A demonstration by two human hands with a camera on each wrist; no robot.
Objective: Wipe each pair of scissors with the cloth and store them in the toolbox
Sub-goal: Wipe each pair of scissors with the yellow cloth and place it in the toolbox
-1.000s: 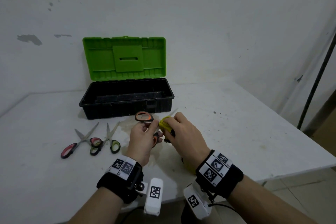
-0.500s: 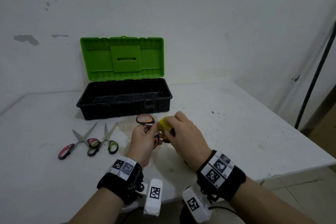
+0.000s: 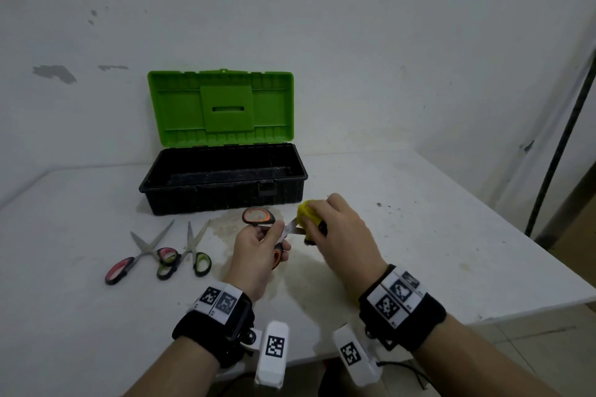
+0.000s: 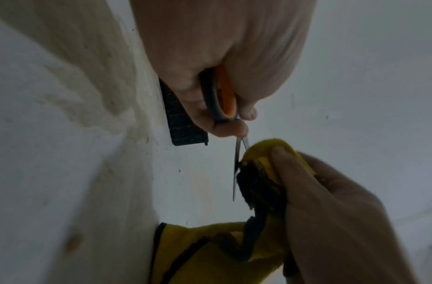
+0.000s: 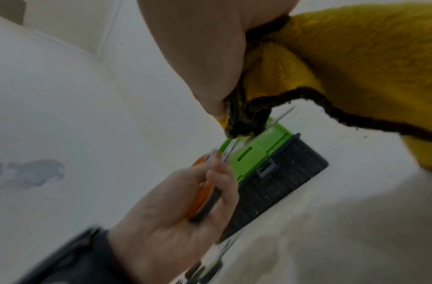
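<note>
Left hand (image 3: 258, 248) grips the orange-handled steel scissors (image 3: 259, 217); right hand (image 3: 342, 229), clutching the yellow black-edged cloth (image 3: 308, 213), has slid outward along the blades, wiping continues

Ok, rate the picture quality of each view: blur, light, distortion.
Head view: evenly lit and sharp, wide-angle bend at the edges; toolbox and the scissors are crisp. Left wrist view: dim, close and soft; left hand fills the top, the cloth is readable. Right wrist view: dim, motion-blurred, strongly tilted; right hand looms large.
</note>
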